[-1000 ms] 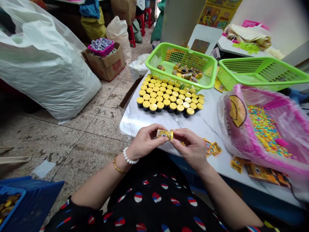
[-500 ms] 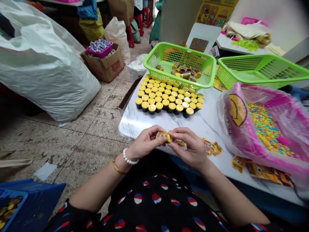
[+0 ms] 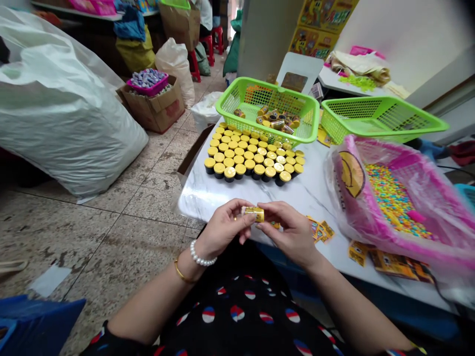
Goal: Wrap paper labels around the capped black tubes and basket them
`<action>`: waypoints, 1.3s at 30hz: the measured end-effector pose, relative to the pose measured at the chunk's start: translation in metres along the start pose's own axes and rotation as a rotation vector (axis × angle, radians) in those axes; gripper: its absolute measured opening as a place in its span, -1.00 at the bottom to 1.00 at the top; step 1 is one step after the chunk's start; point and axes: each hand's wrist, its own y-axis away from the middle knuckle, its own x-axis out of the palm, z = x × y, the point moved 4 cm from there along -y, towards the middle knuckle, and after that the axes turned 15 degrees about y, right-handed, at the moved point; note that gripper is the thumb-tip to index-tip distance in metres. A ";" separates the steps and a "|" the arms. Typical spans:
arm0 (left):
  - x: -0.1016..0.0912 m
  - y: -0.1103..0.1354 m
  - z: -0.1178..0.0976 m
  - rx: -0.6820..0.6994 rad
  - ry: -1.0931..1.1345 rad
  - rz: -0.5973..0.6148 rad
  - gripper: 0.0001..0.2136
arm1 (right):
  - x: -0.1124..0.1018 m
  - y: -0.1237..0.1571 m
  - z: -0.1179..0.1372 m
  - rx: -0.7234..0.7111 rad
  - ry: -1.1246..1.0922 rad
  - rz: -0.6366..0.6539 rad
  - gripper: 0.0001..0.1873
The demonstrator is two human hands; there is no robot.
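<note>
A small container with a yellow cap and yellow label point(image 3: 253, 213) lies sideways between both hands at the near edge of the white table point(image 3: 208, 193). My left hand point(image 3: 222, 228) pinches its left end, and my right hand point(image 3: 293, 232) pinches its right end. Further back stands a block of several black containers with yellow caps point(image 3: 252, 157). Behind them a green basket point(image 3: 237, 91) holds several labelled containers point(image 3: 276, 118). Loose yellow stickers point(image 3: 321, 230) lie just right of my right hand.
A pink basket lined with plastic point(image 3: 345, 207) holds small coloured candies point(image 3: 391, 198) at the right. A second green basket point(image 3: 382, 118) stands behind it. On the floor at the left are a large white sack point(image 3: 63, 113) and a cardboard box point(image 3: 156, 106).
The container has been turned between my fingers and lies level again. The camera has shifted a little, and both hands stay at the table's near edge.
</note>
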 end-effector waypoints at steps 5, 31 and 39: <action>-0.004 0.002 0.000 0.075 -0.082 -0.050 -0.58 | -0.006 -0.007 -0.001 0.014 0.116 -0.043 -0.66; 0.008 0.001 -0.005 0.265 -0.295 -0.046 -0.75 | 0.023 -0.008 -0.012 0.401 -0.615 0.079 -0.68; 0.003 0.001 -0.015 0.404 -0.728 -0.082 -0.78 | 0.018 -0.014 -0.011 0.345 -0.521 0.259 -0.68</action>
